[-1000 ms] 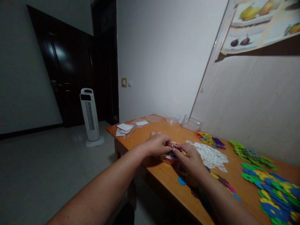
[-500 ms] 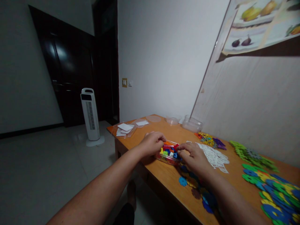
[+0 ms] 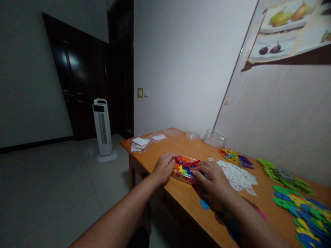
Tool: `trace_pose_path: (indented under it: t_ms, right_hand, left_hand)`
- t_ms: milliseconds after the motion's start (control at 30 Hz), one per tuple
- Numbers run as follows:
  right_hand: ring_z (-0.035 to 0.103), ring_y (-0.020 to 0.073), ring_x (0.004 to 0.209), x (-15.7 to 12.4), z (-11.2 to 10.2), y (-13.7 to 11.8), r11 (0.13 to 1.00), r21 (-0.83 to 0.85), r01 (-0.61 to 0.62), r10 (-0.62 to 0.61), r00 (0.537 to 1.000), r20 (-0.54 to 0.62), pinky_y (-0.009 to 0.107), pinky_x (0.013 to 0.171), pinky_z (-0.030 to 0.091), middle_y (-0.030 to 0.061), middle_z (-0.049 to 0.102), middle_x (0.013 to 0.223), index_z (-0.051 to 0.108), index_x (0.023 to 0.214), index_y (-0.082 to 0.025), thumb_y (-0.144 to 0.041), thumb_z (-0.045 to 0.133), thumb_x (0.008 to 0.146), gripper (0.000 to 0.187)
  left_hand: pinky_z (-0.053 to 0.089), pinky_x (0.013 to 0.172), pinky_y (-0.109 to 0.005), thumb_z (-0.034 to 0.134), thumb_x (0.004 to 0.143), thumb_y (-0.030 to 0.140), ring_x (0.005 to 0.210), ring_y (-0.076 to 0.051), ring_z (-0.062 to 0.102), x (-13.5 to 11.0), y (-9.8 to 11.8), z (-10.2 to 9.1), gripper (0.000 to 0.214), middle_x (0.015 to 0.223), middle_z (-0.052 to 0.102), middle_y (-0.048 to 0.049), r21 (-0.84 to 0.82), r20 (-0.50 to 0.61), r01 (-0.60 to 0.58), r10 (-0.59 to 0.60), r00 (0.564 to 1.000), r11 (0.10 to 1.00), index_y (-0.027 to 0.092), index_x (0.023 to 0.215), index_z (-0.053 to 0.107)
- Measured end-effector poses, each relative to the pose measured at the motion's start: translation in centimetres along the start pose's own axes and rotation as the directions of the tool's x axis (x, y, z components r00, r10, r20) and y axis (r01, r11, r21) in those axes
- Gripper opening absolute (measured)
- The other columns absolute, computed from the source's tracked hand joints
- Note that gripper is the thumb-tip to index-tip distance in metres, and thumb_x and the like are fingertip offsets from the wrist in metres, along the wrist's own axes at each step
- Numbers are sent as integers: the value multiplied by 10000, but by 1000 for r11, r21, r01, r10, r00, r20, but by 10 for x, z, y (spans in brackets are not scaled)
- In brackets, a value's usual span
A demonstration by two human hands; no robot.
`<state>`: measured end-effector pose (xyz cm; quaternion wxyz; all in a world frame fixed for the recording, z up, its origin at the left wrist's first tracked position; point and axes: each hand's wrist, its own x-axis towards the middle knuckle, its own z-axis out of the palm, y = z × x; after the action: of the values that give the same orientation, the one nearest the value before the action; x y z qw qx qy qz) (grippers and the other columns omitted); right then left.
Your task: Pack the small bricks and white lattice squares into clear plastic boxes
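Note:
A clear plastic box sits near the table's front edge, filled with small toy building bricks in red, orange, yellow, green and blue. My left hand wraps round the box's left end, with its fingers along the far rim. At the opposite end is my right hand, its fingers and thumb curled over the rim and touching the bricks there. That end of the box is hidden under it. Beneath my right wrist lie flower-shaped plastic discs, among them a blue disc.
White lattice pieces lie right of the box. Farther right are green pieces, a pile of coloured discs and small snowflake pieces. Clear containers stand by the wall; white cards lie far left. A tower fan stands on the floor.
My left hand has slid down from above the bricks to the box's left end. My right hand's fingers have come slightly farther in over the bricks. The view has shifted a little.

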<state>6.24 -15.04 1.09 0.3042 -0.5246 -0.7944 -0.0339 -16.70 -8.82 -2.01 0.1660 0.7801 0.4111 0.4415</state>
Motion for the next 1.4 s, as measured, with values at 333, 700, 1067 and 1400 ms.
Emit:
trace_pose_path:
  t_ms: [333,700,1067,1400]
  right_hand:
    - [556,271,1202,-3,1,23,997,20,-77,79,985,-155,477,1044,402,81,685,1237,680,1223,-225,-334,402,944,409]
    - [578,275,1131,-2,3,24,992,-95,-79,75,996,-42,451,991,432,93,705,1141,716,1141,-230,-364,401,954,390]
    - [600,249,1087,-1,3,20,995,-59,-82,80,996,-34,405,974,437,100,705,1124,725,1158,-232,-353,403,953,400]
    - [604,251,1080,0,3,29,989,22,-147,149,981,-122,400,963,443,87,724,1137,716,1147,-190,-353,410,941,403]
  left_hand:
    - [258,1192,-410,268,1018,398,1355,-192,415,-11,4,2,458,1417,558,-49,162,-23,-40,45,999,986,222,1318,567]
    - [287,1170,-396,235,1018,455,1329,-182,433,-10,6,1,478,1375,566,-67,197,-23,6,-1,1000,980,222,1271,566]
    - [257,1178,-390,150,1026,449,1323,-174,432,-7,1,1,559,1377,566,-59,233,-5,3,-2,1000,973,228,1298,585]
    - [338,1115,-334,170,1024,443,1215,-173,507,-3,-2,-1,559,1247,627,-82,176,-72,51,-39,997,983,176,1175,637]
